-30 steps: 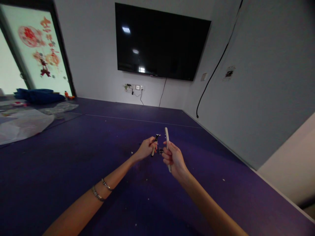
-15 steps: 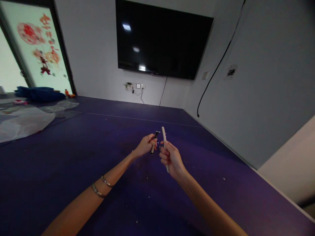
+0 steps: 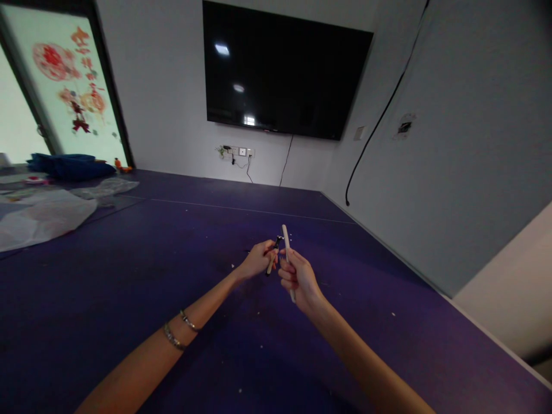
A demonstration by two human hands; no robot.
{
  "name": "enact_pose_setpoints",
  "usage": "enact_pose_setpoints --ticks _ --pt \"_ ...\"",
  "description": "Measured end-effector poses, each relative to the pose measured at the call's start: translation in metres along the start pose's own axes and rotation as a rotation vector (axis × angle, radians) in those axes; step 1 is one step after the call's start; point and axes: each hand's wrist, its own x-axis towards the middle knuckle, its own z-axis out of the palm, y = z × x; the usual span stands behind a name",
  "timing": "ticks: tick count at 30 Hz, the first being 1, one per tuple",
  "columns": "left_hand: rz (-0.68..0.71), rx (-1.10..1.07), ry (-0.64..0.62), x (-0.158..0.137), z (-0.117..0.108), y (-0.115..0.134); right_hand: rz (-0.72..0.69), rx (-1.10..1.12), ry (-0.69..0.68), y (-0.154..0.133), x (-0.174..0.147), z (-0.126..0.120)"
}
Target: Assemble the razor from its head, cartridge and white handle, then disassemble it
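In the middle of the head view, my left hand is closed round a small razor-like tool with a pale handle, dark ends and a T-shaped head. That head sits right at the side of a slim whitish stick; whether they touch is hard to tell. My right hand grips the stick, thumb along it, its upper end standing clear and its lower end showing beneath the fingers. Small white flakes lie on the dark purple surface around both hands.
Far left, a crumpled clear plastic sheet lies before a dark blue bundle and a small orange item. A television hangs on the wall ahead. A black cable dangles down the right wall.
My left hand has shifted slightly right, bringing the tool's head from a small gap away up against the stick's side. My right hand has hardly moved.
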Motion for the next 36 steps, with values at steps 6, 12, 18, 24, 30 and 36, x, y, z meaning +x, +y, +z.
enact_pose_setpoints --ticks 6,12,18,24,30,36 --pt "-0.037 -0.07 0.041 0.004 -0.009 0.002 0.089 0.019 0.022 0.013 -0.003 -0.009" --pt "-0.131 -0.153 0.075 0.01 -0.023 0.006 0.047 0.021 0.011 -0.006 -0.001 -0.013" --pt "-0.327 -0.163 0.005 0.007 -0.025 0.013 -0.104 -0.293 -0.156 -0.052 0.016 -0.013" --pt "-0.531 -0.251 -0.167 0.003 -0.029 0.006 -0.267 -0.871 -0.141 -0.086 0.046 -0.043" --pt "-0.638 -0.243 -0.243 -0.002 -0.026 0.002 -0.302 -1.169 -0.111 -0.062 0.074 -0.065" --pt "-0.621 -0.17 -0.3 -0.006 -0.015 0.005 -0.256 -1.299 -0.113 -0.043 0.083 -0.069"
